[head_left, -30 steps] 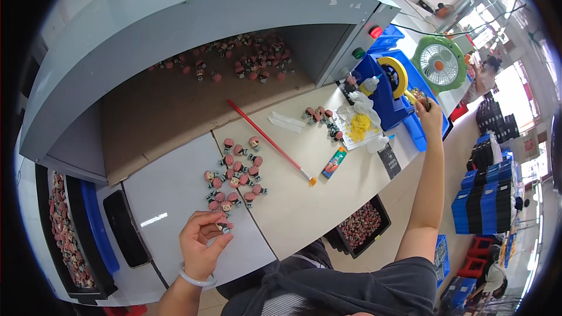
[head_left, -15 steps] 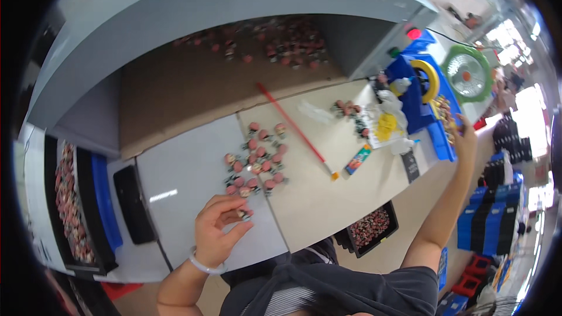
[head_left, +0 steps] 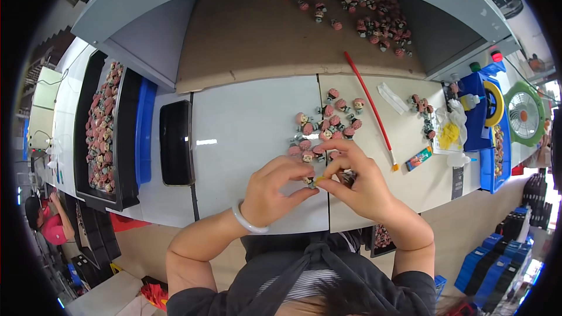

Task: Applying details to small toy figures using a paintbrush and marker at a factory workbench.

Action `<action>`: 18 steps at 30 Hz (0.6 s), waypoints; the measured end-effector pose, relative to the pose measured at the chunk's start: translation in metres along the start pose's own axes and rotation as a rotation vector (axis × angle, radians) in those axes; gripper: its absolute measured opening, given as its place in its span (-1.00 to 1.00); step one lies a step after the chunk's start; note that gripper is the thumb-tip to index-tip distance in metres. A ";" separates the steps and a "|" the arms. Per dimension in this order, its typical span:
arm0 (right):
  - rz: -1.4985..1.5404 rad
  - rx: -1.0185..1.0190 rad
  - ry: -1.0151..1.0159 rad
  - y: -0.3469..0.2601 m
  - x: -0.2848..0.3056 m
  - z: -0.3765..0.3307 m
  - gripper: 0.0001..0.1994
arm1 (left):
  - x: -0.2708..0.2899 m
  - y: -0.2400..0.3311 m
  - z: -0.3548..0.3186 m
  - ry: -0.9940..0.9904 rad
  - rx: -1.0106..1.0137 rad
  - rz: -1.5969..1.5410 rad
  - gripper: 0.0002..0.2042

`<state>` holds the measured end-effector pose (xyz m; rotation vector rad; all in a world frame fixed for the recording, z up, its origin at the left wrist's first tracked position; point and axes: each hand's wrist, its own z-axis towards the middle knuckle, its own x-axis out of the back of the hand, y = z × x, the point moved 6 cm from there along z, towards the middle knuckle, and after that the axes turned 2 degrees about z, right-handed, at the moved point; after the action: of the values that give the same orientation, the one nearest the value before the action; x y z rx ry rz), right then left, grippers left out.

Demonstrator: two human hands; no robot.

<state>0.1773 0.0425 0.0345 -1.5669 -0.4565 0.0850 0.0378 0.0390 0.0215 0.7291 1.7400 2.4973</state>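
**My two hands meet over one small figurine, left of a red brush**

My left hand grips a small figurine between thumb and fingertips. It is held above the tabletop, left of the red brush and a little nearer my body than its bristles. My right hand meets it there, thumb and forefinger pinched on a tiny yellow piece that seems to touch the figurine. Something dark and shiny sits in the curl of my right fingers; I cannot tell what.

I judge the step in hand to be bringing the yellow piece up against the figurine. The next move calls for a steady left pinch and a light, exact touch from the right.

A cluster of pink-headed figurines lies just left of the brush. Farther left of it are a black phone and a black tray full of more.

As for writing, a colourful packet just right of the brush's bristles has a printed front, and a dark card farther right of the brush carries pale marks. Both are too small to make out.
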 end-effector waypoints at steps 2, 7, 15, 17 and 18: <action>0.004 -0.007 -0.013 0.002 -0.006 0.005 -0.53 | 0.004 0.000 0.000 0.012 -0.016 0.033 -0.62; -0.018 -0.103 -0.046 0.023 -0.006 0.008 -0.58 | 0.004 -0.002 -0.003 -0.039 0.054 -0.175 -0.64; -0.020 0.253 -0.072 -0.004 -0.007 0.003 -0.70 | -0.015 -0.026 -0.009 -0.245 0.580 -0.919 -0.46; -0.026 0.274 -0.205 -0.013 -0.011 0.000 -0.66 | -0.016 -0.023 -0.009 -0.294 0.584 -0.987 -0.41; -0.037 0.268 -0.190 -0.014 -0.007 -0.001 -0.66 | -0.019 -0.023 -0.009 -0.325 0.606 -0.984 -0.39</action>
<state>0.1675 0.0390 0.0462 -1.2918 -0.5975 0.2580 0.0458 0.0348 -0.0087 0.1485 2.0130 1.1711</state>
